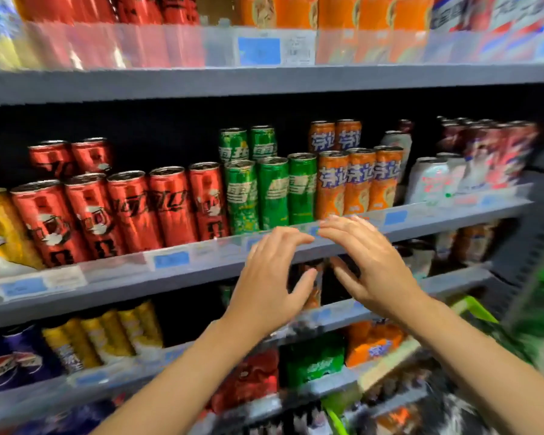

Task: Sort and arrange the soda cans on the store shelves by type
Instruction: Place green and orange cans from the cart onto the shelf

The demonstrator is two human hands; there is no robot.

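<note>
Shelf (201, 271) holds red cans (170, 208), green cans (272, 193), orange cans (358, 180).

Middle shelf (201, 271) grey, blue price tags (171, 259). Red cans (132, 211) with black-white print, green cans (272, 193) with pale lettering, orange cans (358, 183) with blue-white lettering. Yellow can (0, 227) far left.

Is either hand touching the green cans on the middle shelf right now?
Apart. The head view shows the left hand and right hand raised with fingers extended in front of the shelf edge, below the green cans; neither holds anything.
</note>
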